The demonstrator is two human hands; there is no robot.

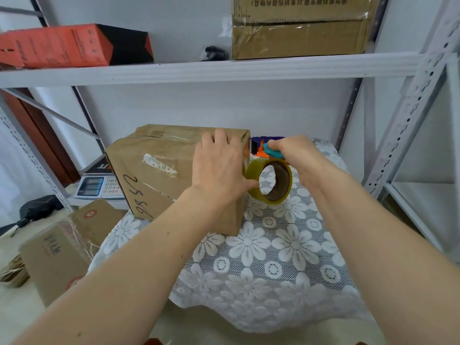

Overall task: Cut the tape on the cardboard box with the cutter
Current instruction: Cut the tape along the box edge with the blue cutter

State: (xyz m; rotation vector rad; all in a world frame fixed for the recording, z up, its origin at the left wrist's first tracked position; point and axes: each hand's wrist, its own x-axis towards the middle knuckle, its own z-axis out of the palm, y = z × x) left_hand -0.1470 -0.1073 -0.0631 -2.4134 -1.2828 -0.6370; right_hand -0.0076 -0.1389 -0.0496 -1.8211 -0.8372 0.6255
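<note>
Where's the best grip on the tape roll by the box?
Pinch the tape roll across its upper rim, fingers through the open core, coming from the right. It stands on edge with its hole facing the camera, the cardboard box and left hand blocking its left side.

Both forearms are bare to the elbow, with no sleeve, and the left hand (219,168) and right hand (297,155) wear nothing.

A brown cardboard box (159,170) stands upright on the lace-covered surface (273,257), its top seam sealed with clear tape, "9842" handwritten on its front; a small teal plastic cutter (272,151) sits just beside the box's upper right edge, partly hidden.
</note>
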